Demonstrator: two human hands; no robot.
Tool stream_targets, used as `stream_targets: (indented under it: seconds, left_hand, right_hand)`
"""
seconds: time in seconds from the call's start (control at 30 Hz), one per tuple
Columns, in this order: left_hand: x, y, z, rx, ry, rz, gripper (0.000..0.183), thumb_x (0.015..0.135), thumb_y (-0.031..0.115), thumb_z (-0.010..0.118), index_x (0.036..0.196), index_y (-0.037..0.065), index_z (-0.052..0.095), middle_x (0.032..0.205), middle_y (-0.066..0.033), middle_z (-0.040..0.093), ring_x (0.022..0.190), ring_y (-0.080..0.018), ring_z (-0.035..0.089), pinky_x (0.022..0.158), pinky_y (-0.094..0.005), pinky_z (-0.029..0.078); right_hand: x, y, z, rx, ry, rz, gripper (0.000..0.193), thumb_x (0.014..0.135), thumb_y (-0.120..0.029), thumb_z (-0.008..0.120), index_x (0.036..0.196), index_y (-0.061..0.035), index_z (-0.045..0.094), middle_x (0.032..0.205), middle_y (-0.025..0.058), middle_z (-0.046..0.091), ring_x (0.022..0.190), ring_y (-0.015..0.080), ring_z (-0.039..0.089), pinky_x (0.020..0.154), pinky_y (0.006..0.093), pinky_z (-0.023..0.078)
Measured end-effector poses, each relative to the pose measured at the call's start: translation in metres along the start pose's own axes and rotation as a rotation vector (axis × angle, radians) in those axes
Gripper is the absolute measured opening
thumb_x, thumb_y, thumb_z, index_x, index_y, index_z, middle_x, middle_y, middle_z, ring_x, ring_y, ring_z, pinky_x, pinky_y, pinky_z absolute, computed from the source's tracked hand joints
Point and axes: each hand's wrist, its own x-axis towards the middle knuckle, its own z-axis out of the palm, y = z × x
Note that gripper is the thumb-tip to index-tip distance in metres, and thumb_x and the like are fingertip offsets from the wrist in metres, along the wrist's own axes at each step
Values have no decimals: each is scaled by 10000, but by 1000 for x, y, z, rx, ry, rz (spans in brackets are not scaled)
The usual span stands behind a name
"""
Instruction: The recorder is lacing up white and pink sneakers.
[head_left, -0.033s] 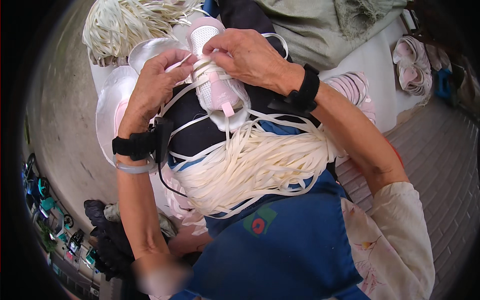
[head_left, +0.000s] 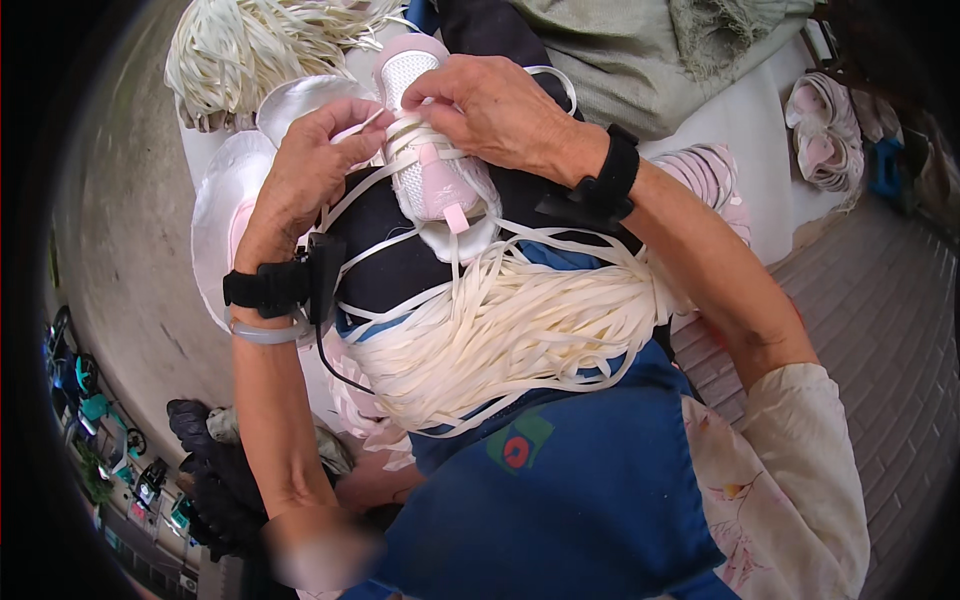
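Note:
A pink and white shoe upper [head_left: 440, 190] lies across my dark-clothed lap, its pink-edged tongue [head_left: 412, 72] pointing away from me. Flat cream lace [head_left: 405, 150] crosses its front in several rows. At the left of the eyelets, my left hand [head_left: 325, 150] pinches a lace, whose pale tip sticks out between thumb and finger. My right hand [head_left: 490, 115] is closed at the opposite eyelet edge, fingertips against the upper; what they grip is hidden. A thick bundle of cream laces [head_left: 520, 325] spreads over my lap, below the upper.
Another lace bundle [head_left: 250, 60] lies at the far left. White and pink shoe pieces [head_left: 232, 190] rest beside my left hand. Stacked pink uppers [head_left: 700, 175] and more uppers [head_left: 825, 130] sit to the right. A grey-green cloth [head_left: 640, 60] lies at the back.

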Motion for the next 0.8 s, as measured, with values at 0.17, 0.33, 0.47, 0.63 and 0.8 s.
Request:
stream_targets:
  seconds: [0.17,0.33,0.47,0.63,0.8]
  left_hand:
    - [9,-8,-9,109,-72,-40,222,863,223,681,1029,83,636,789,73,596,454,10,317,405,-171,234]
    - [11,3,-10,212,-103,-49,199,849,208,687,989,67,674,738,48,599,546,-40,427,478,-210,337]
    - [13,-10,-7,306,-42,191,230,859,221,670,965,19,648,762,-13,614,680,-120,533,617,-282,446]
    - [12,-17,6,362,38,216,221,875,178,629,986,-10,592,827,-147,637,745,-243,603,674,-336,478]
    - [9,-26,29,627,315,499,113,913,63,487,990,-6,444,829,-270,552,742,-444,526,685,-446,442]
  right_hand:
    - [10,0,-7,-49,-140,-49,155,867,-150,612,958,-57,695,907,148,665,815,299,649,748,372,514]
    - [12,-1,-8,-43,-179,-67,151,844,-147,659,967,-70,700,912,130,656,808,286,645,740,364,516]
    - [17,-1,-11,-54,-220,-87,146,839,-144,662,953,-57,690,896,135,652,807,291,642,736,367,514]
    - [22,-1,-13,-69,-312,-79,100,819,-123,654,863,-33,654,880,145,651,783,306,648,725,389,514]
    - [17,-10,-5,-283,-219,-169,135,805,-107,648,921,-40,627,880,144,633,767,326,658,691,405,524]
